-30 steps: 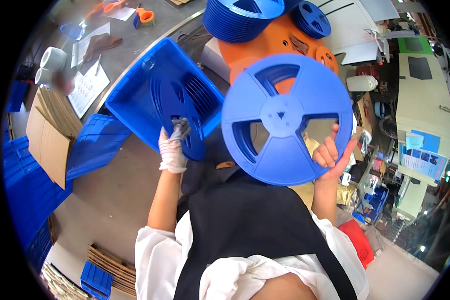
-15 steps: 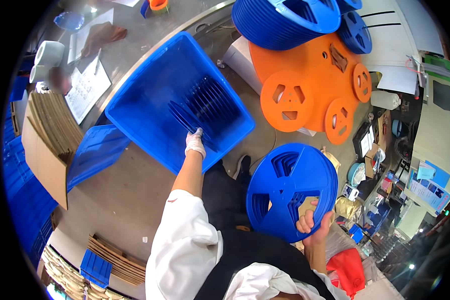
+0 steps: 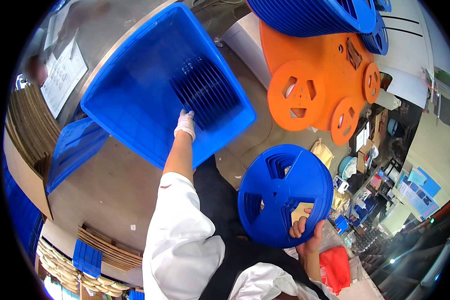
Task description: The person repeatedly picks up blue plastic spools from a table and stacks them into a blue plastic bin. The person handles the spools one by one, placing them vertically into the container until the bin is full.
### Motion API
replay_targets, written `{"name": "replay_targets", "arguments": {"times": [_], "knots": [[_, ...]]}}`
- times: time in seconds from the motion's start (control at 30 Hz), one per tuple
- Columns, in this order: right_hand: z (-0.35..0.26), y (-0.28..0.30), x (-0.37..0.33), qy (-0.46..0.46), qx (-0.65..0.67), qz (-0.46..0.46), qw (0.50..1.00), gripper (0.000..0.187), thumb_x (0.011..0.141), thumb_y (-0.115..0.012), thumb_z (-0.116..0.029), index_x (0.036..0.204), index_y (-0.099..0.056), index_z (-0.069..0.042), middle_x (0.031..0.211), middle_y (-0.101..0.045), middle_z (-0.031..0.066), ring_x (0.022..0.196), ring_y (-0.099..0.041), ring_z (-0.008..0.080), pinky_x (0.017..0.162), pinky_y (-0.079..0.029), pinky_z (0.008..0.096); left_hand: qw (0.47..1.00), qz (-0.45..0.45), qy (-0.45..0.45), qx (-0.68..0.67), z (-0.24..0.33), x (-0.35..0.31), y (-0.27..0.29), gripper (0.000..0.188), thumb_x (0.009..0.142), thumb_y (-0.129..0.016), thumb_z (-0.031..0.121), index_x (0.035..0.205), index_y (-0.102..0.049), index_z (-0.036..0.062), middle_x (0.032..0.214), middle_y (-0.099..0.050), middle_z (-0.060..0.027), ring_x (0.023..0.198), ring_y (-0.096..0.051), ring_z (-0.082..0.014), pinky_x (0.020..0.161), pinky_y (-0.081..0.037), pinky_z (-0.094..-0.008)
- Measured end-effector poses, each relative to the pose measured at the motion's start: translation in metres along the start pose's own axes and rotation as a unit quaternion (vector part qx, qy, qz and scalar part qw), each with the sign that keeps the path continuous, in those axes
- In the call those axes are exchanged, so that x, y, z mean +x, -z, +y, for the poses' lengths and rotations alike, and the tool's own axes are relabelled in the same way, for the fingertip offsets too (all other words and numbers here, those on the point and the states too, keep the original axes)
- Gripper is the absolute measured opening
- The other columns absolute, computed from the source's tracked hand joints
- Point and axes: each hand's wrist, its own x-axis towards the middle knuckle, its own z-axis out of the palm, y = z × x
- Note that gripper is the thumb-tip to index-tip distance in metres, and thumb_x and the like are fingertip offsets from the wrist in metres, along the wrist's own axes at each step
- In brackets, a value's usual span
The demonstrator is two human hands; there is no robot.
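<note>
My left hand (image 3: 185, 124), in a pale glove, reaches into a large blue bin (image 3: 130, 65). Its fingers are extended against the end of a row of dark blue reel discs (image 3: 205, 92) standing on edge inside; their contact with the outermost disc is partly hidden. Close to my body, my right hand (image 3: 307, 234) grips the lower right rim of a stack of blue reel discs (image 3: 270, 212). The stack's round face has wide cutouts, and my fingers curl through one of them.
Beyond the bin stands an orange table (image 3: 310, 47) with orange discs (image 3: 296, 95) around it and a tall stack of blue reels (image 3: 315, 15) on top. Left are a grey worktop (image 3: 92, 37), papers (image 3: 65, 77) and cardboard sheets (image 3: 30, 130). A red bag (image 3: 335, 270) lies at lower right.
The disc that leaned in my left hand now stands in line with the row. My left hand has shifted slightly left and up. My right hand still holds the stack.
</note>
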Motion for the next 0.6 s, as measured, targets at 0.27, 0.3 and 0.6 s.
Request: {"name": "replay_targets", "arguments": {"times": [0.27,0.3,0.6], "knots": [[-0.026,0.018,-0.011,0.033,0.166,-0.079,0.982,0.062,0.096,-0.037,-0.06,0.127,-0.052,-0.009,0.061,-0.032,-0.0021,0.047,-0.032,0.0089,0.046,-0.027,0.0249,0.96,-0.102,-0.189,0.182,0.025,-0.09,-0.021,0.065,0.096,-0.053,0.031,0.149,-0.029,0.0037,0.152,-0.033,-0.0187,0.139,-0.035,-0.0282,0.11,-0.032,-0.0352],[-0.032,0.017,-0.014,0.037,0.191,-0.113,0.974,0.062,0.096,-0.039,-0.059,0.128,-0.05,-0.007,0.061,-0.032,-0.002,0.047,-0.032,0.0091,0.046,-0.028,0.0251,0.942,-0.128,-0.213,0.225,0.028,-0.122,-0.032,0.062,0.093,-0.056,0.029,0.144,-0.035,0.003,0.147,-0.039,-0.0194,0.136,-0.039,-0.031,0.109,-0.033,-0.0362],[-0.053,-0.007,-0.034,-0.02,0.272,-0.264,0.925,0.057,0.097,-0.042,-0.056,0.123,-0.045,-0.005,0.059,-0.034,-0.0026,0.045,-0.033,0.0072,0.046,-0.028,0.0248,0.568,-0.37,-0.629,0.38,0.026,-0.483,-0.102,0.055,0.084,-0.054,0.027,0.131,-0.047,-0.0005,0.138,-0.044,-0.0254,0.13,-0.041,-0.0395,0.11,-0.028,-0.0501]]}}
